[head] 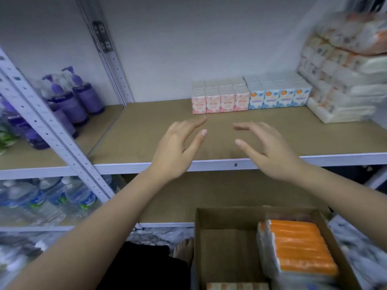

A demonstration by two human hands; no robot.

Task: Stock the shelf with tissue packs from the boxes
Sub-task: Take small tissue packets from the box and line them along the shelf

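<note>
Landmark: brown board shelf w/ white metal edge (pixel 209 164).
- Left hand (pixel 178 147) & right hand (pixel 270 149): both over shelf front, fingers spread, relaxed, holding nothing, palms facing, gap btwn.
- Pink tissue packs (pixel 219 99), blue tissue packs (pixel 279 95): side by side at shelf rear.
- White-orange tissue bundles (pixel 339 80): stacked at shelf's right end, blurred.
- Brown cardboard box (pixel 226 243): below shelf; orange-topped tissue packs (pixel 297 250) inside, approx. right half.
- Purple pump bottles (pixel 71 97): bay left of shelf.
</note>
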